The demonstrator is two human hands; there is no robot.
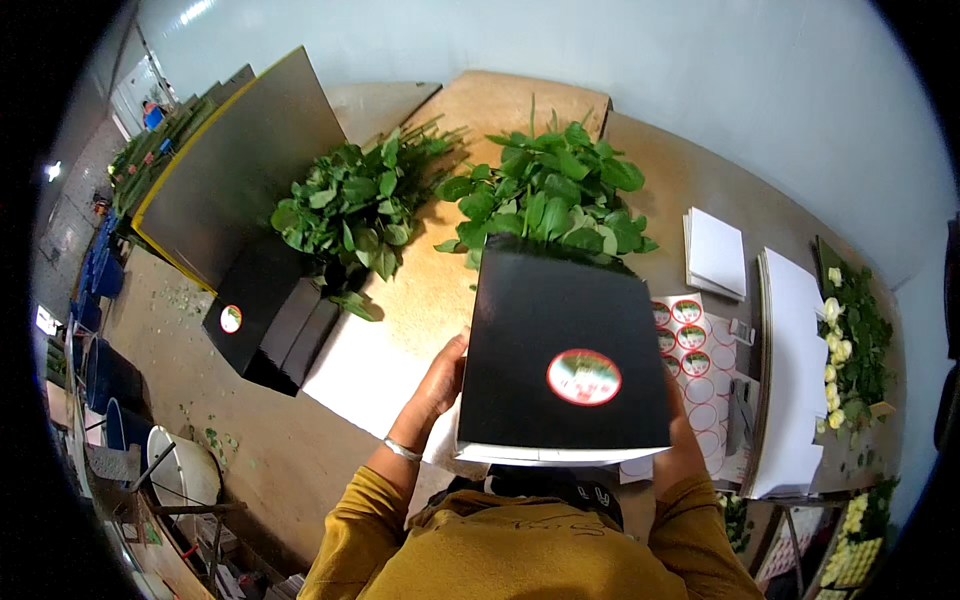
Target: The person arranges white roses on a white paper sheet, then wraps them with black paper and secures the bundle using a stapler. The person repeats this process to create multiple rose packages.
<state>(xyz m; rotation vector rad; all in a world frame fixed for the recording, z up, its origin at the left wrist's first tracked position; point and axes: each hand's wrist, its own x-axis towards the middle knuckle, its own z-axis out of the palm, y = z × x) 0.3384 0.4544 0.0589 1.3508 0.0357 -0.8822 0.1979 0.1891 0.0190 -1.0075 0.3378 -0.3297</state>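
My left hand [442, 375] holds the left side of a black paper sleeve [555, 322] with a white lower edge and an oval red-rimmed sticker. On its right side is my right hand [673, 386], mostly hidden behind it. Leafy green stems [555, 187] come out of the sleeve's far end; their flower heads cannot be seen. Left of it, a second leafy bunch [352, 195] lies with its near end in another black sleeve [262, 322], which has a similar sticker. A sheet of round stickers [697, 382] lies to the right, with a grey stapler [740, 412] beside it.
A grey panel with a yellow edge [240, 165] stands at left. White card sheets [791, 375] and a smaller white stack [716, 251] are at right, beside cream-white roses [840, 352]. Buckets [184, 465] stand on the floor at lower left.
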